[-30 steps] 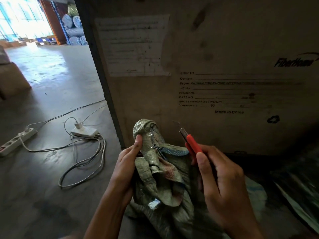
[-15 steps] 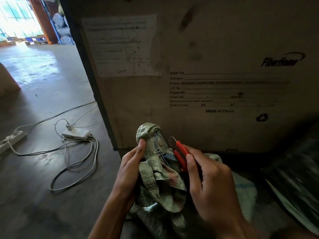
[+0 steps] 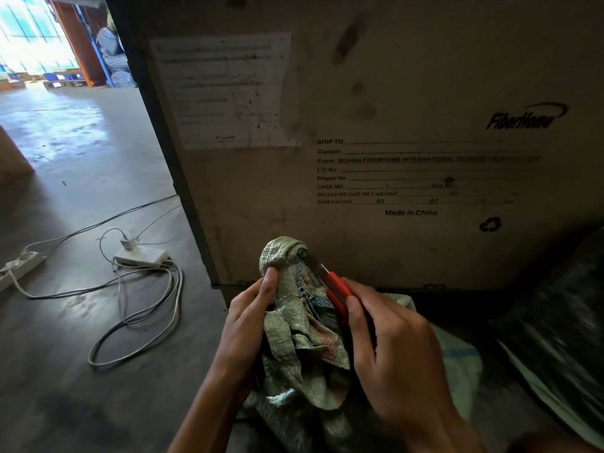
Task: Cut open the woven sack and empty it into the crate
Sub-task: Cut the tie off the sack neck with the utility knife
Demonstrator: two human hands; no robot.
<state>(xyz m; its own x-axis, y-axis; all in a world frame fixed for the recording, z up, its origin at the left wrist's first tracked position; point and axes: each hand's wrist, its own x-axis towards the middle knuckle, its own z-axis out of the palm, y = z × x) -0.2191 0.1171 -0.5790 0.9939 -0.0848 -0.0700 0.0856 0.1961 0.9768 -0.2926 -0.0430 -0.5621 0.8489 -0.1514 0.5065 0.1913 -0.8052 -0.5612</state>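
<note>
A greenish woven sack stands at the bottom centre with its neck bunched and tied by a blue cord. My left hand grips the bunched neck from the left, thumb pressed just under the knotted top. My right hand holds a red utility knife. Its blade lies against the neck at the tie. A large plywood crate with printed shipping text rises directly behind the sack.
On the concrete floor at the left lie a white power strip, a white adapter and loops of cable. A dark plastic-wrapped bundle sits at the right. Far back left, a bright doorway with stacked sacks.
My right hand has brought the knife left and down, from clear of the sack to the tied neck. My left hand keeps its grip on the neck.
</note>
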